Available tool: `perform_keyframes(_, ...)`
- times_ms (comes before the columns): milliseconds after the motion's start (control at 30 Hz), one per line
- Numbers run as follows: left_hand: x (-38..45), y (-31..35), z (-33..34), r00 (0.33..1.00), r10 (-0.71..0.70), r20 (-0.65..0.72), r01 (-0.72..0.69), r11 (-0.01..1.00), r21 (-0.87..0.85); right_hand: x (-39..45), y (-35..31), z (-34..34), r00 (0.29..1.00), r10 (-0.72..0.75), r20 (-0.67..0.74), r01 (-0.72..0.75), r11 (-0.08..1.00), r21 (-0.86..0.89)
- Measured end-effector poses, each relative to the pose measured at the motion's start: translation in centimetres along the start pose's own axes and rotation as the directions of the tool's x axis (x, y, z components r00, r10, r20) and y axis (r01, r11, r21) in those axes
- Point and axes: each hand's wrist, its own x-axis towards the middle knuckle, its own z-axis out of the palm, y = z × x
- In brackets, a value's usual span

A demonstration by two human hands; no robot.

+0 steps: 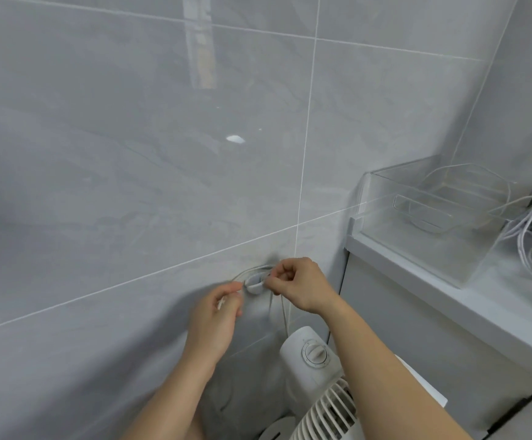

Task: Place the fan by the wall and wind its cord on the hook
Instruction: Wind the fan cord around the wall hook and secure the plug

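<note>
At the hook point(254, 285), both hands pinched on thin, limp, likely slippery cord point(285, 312): left hand point(218, 315), right hand point(302, 285).

The hook point(254, 284) is fixed on the wall point(131, 154), flanked by the left hand point(218, 315) and right hand point(302, 285), with the cord point(285, 315) hung below toward the fan point(313, 360), and a bin point(432, 217) is set on the counter point(496, 306) at right.

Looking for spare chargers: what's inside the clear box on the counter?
The clear box on the counter looks mostly empty; thin white cables loop along its right side. Its far right end is cut off from view.
</note>
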Motion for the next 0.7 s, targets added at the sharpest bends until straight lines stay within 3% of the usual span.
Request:
perform_keyframes(200,0.5,-2.1,0.6,0.997,-0.059,0.056,0.049,0.985,0.164,-0.4,0.6,0.6,0.977,0.062,0.203,-0.021,0.979,-0.201)
perform_keyframes(400,0.7,-3.7,2.2,0.974,-0.155,0.167,0.098,0.947,0.305,-0.4,0.9,0.5,0.955,0.122,0.269,-0.058,0.970,-0.237)
perform_keyframes(567,1.1,-4.0,3.9,0.953,-0.189,0.235,0.117,0.951,0.287,-0.4,1.4,0.5,0.925,0.247,0.290,-0.164,0.945,-0.282)
perform_keyframes(700,1.2,-4.4,4.8,0.943,-0.195,0.270,0.115,0.951,0.285,0.2,2.0,0.9,0.928,0.251,0.275,-0.160,0.936,-0.315)
